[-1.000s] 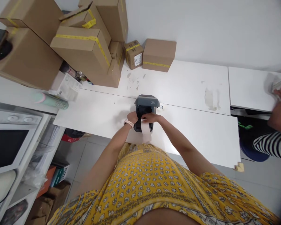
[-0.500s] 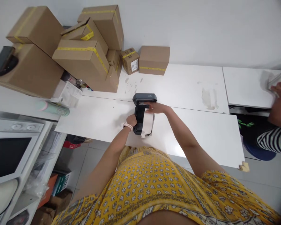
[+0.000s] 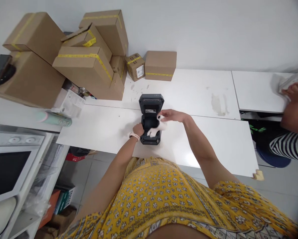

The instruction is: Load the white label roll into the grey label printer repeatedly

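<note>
While left hand (image 3: 138,129) curls against open label printer (image 3: 148,120) near front edge of bench (image 3: 206,142), grip unclear, right hand (image 3: 173,115) pinches paper roll (image 3: 161,125): likely light, floppy-tailed; hold by ends.

One head view, worn high, facing forward and steeply down; yellow garment (image 3: 153,189) close at bottom centre, left hand (image 3: 138,129) and right hand (image 3: 171,115) farther off mid-frame, wall (image 3: 210,33) farthest, filling upper right of frame

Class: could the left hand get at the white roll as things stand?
Probably yes: the left hand is at the left of the open printer; the right hand holds the roll across it, nothing apparently blocking.
</note>
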Motion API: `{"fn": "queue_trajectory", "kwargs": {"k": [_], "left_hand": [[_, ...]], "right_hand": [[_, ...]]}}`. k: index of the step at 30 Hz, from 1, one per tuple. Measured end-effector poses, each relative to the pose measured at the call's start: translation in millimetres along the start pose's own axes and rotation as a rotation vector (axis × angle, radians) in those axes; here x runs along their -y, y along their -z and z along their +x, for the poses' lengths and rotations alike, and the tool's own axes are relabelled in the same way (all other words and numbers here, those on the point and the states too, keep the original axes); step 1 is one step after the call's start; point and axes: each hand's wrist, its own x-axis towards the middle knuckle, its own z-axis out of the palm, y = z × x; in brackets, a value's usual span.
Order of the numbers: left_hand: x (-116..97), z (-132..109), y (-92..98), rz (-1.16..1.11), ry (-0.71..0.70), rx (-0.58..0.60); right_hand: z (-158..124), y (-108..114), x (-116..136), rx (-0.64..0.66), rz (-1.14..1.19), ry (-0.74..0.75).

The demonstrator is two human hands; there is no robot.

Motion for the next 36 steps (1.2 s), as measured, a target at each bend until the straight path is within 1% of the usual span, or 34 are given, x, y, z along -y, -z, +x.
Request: {"fn": "queue_trajectory", "kwargs": {"k": [2, 3, 4, 6, 7, 9, 12, 14, 15, 17, 19, 22, 25, 27, 30, 32, 34, 36], "left_hand": [[0.9, 0.6, -1.1, 0.018, -0.012, -0.028], [1.2, 0.9, -1.3, 0.024, -0.014, -0.037], [1.4, 1.3, -1.4, 0.029, -0.019, -0.041], [1.6, 2.1, -1.5, 0.035, -0.023, -0.045], [1.8, 2.6, -1.6, 0.036, -0.025, -0.045], [2.0, 3.6, -2.1, 0.034, -0.025, -0.048], [2.5, 4.5, -3.0, 0.033, -0.021, -0.056], [2.5, 4.2, -3.0, 0.031, -0.019, -0.059], [2.3, 3.9, -2.8, 0.029, -0.019, -0.056], [1.7, 3.1, -2.1, 0.027, -0.016, -0.055], [1.1, 2.3, -1.4, 0.028, -0.009, -0.054], [0.7, 2.0, -1.4, 0.029, 0.001, -0.059], [1.2, 2.6, -2.1, 0.029, 0.003, -0.055], [1.8, 3.4, -2.8, 0.033, 0.006, -0.048], [2.7, 4.8, -4.0, 0.040, 0.011, -0.047], [2.9, 5.5, -4.7, 0.037, 0.004, -0.057], [2.5, 5.3, -4.7, 0.028, 0.003, -0.061], [1.6, 3.9, -3.8, 0.018, 0.012, -0.050]], "right_hand": [[-27.8, -8.9, -16.8, 0.110, 0.065, 0.006], [-41.6, -14.6, -26.7, 0.134, 0.075, -0.009], [-54.3, -20.9, -37.4, 0.133, 0.076, -0.036], [-74.2, -34.1, -60.6, 0.070, 0.074, -0.109], [-80.4, -40.5, -72.9, 0.017, 0.080, -0.146], [-84.6, -51.7, -97.8, -0.132, 0.120, -0.201], [-73.2, -63.7, -132.6, -0.446, 0.157, -0.186], [-58.8, -68.8, -150.8, -0.648, 0.069, -0.168], [-50.8, -70.8, -157.8, -0.722, -0.009, -0.177], [-35.1, -74.0, -168.1, -0.809, -0.152, -0.227], [-21.4, -77.0, -174.0, -0.833, -0.226, -0.281], [-8.9, -82.2, -178.0, -0.824, -0.245, -0.336], [-9.9, -87.0, -179.6, -0.800, -0.246, -0.354], [-16.1, -86.9, -179.6, -0.834, -0.193, -0.340], [-21.7, -77.1, -176.0, -0.971, -0.122, -0.340], [-16.4, -64.5, -170.5, -1.023, -0.158, -0.357], [-2.9, -50.5, -163.8, -1.001, -0.228, -0.381], [14.8, -39.5, -157.5, -0.946, -0.279, -0.408]]}}
